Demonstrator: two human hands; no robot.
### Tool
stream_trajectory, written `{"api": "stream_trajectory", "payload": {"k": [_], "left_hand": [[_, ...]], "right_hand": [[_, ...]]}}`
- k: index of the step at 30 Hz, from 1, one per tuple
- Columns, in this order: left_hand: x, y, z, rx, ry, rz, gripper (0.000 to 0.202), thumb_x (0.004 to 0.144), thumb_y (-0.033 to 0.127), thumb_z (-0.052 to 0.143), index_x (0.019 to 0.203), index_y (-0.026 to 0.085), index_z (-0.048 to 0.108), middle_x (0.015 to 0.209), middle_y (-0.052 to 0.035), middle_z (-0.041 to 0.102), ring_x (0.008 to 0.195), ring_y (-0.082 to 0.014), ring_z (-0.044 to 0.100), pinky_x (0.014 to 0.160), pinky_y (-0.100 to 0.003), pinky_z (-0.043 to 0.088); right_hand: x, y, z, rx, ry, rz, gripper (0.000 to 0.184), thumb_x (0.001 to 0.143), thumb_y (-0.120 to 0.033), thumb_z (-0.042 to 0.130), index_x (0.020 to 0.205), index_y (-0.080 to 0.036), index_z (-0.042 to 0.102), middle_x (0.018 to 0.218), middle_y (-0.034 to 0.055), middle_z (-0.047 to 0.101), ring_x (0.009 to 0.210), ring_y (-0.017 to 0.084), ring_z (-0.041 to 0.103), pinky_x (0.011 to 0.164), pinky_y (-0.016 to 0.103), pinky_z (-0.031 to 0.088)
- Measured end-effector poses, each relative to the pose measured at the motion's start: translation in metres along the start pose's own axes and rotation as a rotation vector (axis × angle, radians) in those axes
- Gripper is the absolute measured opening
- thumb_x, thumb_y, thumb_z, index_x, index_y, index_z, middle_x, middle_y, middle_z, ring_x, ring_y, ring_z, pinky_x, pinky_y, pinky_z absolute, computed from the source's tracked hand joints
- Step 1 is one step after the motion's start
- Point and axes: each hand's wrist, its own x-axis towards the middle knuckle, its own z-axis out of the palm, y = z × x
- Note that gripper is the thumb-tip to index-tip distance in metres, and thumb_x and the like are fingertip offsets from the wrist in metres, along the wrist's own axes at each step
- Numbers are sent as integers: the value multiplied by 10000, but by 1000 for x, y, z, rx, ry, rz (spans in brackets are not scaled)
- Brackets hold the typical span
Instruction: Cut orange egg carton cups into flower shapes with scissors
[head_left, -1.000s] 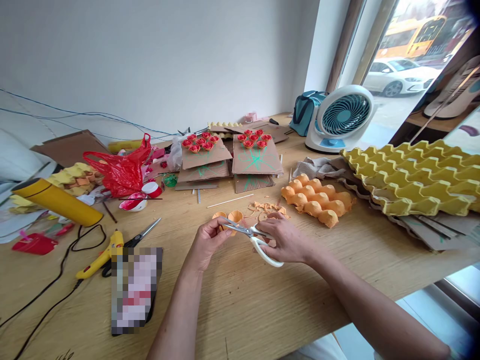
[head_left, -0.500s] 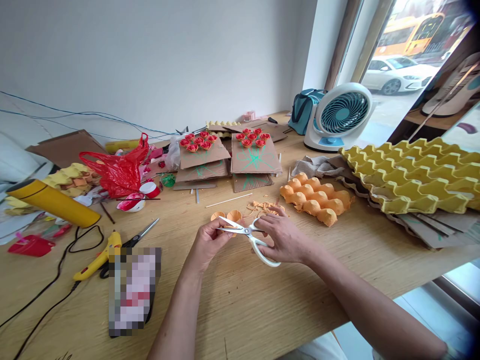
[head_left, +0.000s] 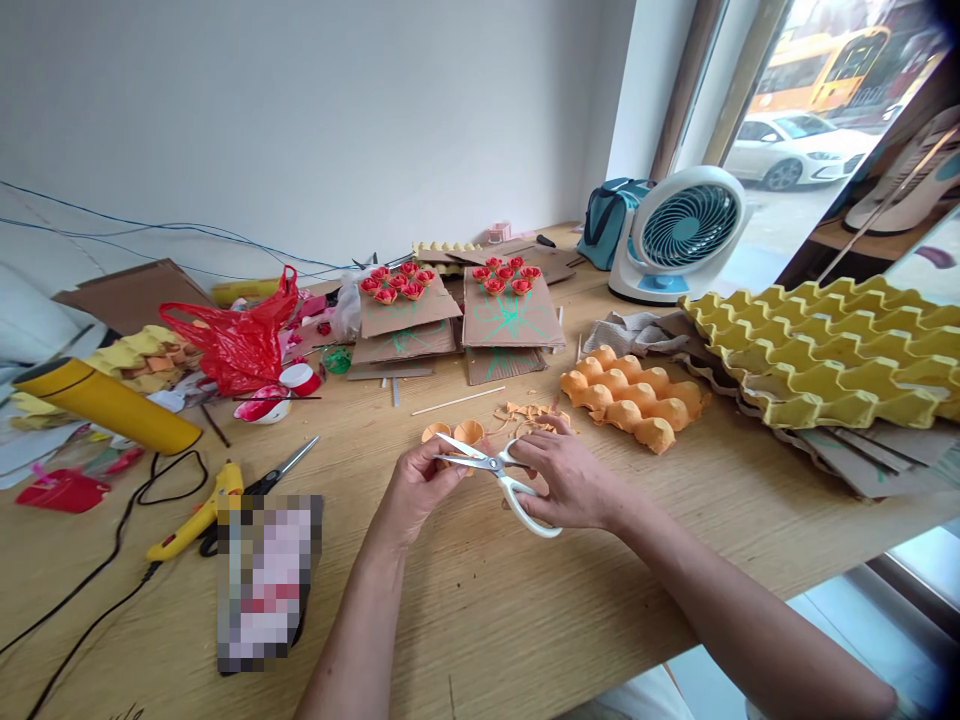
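Observation:
My right hand (head_left: 559, 470) is closed through the white handles of a pair of scissors (head_left: 525, 497). Their blades are spread and point left, towards the fingertips of my left hand (head_left: 421, 482). That hand pinches a small piece of orange egg carton, mostly hidden behind the blades and fingers. Just beyond the blades stand two cut orange egg-carton cups (head_left: 469, 431). A heap of orange carton scraps (head_left: 529, 416) lies past my right hand. Farther right is an uncut orange egg carton (head_left: 634, 392), bumps upward.
Cardboard sheets (head_left: 512, 325) bearing red flowers stand at the back. On the left lie a yellow glue gun (head_left: 199, 512) with its cord, black scissors (head_left: 289, 467) and a red plastic bag (head_left: 238, 340). Yellow egg trays (head_left: 825, 350) and a white fan (head_left: 679, 235) occupy the right.
Hardly anything differs. Both hands and the scissors stay in nearly the same place, with the blades still spread.

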Motion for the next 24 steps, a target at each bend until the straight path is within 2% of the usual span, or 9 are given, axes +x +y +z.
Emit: {"api": "stream_trajectory", "payload": {"k": [4,9,14,18,21,24], "left_hand": [[-1,2,1,-9,1,4,177,729,349,808,773,186,756,780,-26,695,779,-181,616,789,-307,481],[-1,1,0,1,5,11,171,748,350,792,795,188,763,795,-31,707,791,-185,624,792,-308,482],[-1,0,1,-35,-6,10,177,754,351,790,814,187,759,832,-32,717,828,-187,630,821,-305,478],[-2,-1,2,-58,7,14,155,764,341,781,790,194,741,785,-9,676,794,-166,595,796,-288,461],[-1,-2,3,-89,37,-9,180,724,345,800,814,200,743,792,-5,657,798,-167,576,793,-287,455],[0,-1,3,-102,37,-25,199,698,350,803,806,196,738,765,-6,634,753,-159,544,732,-273,438]], "right_hand": [[0,-1,0,-2,22,-20,198,862,-384,623,935,-211,561,860,37,675,814,217,607,988,423,316],[0,-1,0,1,25,-18,187,860,-384,623,877,-213,548,781,17,650,731,195,576,987,428,314],[0,-2,-3,10,26,-18,236,870,-420,619,824,-208,527,738,11,630,698,182,553,913,394,332],[0,-2,-4,56,12,-10,244,877,-407,629,803,-202,517,693,-7,607,681,167,548,860,360,334],[0,-2,0,104,3,1,242,898,-372,613,759,-202,510,643,-24,560,626,143,486,819,341,343],[1,-1,7,232,14,56,304,927,-404,588,715,-197,518,609,-38,501,578,121,397,751,316,356]]}}
